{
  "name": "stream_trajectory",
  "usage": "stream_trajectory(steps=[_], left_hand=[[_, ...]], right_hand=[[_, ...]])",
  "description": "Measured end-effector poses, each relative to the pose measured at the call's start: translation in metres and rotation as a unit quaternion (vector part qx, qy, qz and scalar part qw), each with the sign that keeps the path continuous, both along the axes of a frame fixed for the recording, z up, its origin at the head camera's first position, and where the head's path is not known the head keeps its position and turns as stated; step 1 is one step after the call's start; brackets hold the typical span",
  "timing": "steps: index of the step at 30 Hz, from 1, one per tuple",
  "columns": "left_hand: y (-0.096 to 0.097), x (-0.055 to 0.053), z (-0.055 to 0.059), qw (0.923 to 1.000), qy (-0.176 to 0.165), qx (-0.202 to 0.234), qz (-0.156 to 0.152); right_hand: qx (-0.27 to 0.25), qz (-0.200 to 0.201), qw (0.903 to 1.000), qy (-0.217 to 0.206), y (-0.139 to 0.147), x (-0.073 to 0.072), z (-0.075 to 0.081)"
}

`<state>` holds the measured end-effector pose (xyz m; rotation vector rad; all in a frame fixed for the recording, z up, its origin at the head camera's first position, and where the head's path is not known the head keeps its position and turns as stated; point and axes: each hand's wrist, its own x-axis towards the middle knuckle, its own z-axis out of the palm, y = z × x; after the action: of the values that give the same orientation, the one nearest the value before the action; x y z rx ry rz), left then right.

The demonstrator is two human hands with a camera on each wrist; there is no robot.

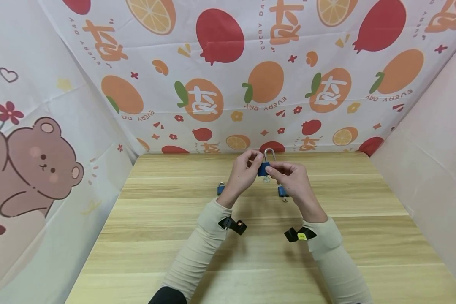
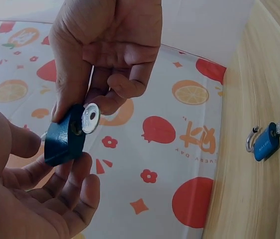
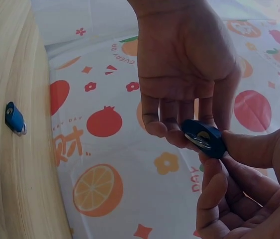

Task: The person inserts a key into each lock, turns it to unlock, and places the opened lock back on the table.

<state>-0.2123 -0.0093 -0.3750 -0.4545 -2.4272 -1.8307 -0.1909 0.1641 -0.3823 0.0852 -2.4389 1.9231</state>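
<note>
Both hands hold one blue padlock (image 1: 263,169) up above the far part of the table. Its silver shackle (image 1: 269,153) stands raised at the top, and a key (image 2: 91,118) with a round head sits at its lower end. My left hand (image 1: 246,169) has its fingertips on the padlock's left side. From the right, my right hand (image 1: 293,179) pinches the padlock body between thumb and fingers. Below the right hand, a second blue padlock (image 2: 267,143) lies on the table with its shackle open and a key in it. A third blue padlock (image 3: 14,118) lies by the left forearm.
The light wood table (image 1: 156,253) ends at a back wall hung with fruit-printed cloth (image 1: 228,97). Another cloth, printed with a bear (image 1: 43,160), hangs on the left, and a plain pale cloth (image 1: 433,169) on the right. Small black cameras (image 1: 238,227) are strapped at both wrists.
</note>
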Motion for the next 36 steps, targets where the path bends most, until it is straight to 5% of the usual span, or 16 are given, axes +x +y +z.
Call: stream_trajectory(steps=[16,36], left_hand=[[-0.011,-0.005,-0.011,0.9985,-0.022,0.019,-0.046],[-0.010,-0.015,-0.031,0.9950,-0.094,0.018,-0.032]], right_hand=[[-0.016,-0.025,0.9991,-0.031,0.000,-0.009,-0.003],[-0.030,-0.048,0.9946,-0.087,0.000,-0.031,-0.031]])
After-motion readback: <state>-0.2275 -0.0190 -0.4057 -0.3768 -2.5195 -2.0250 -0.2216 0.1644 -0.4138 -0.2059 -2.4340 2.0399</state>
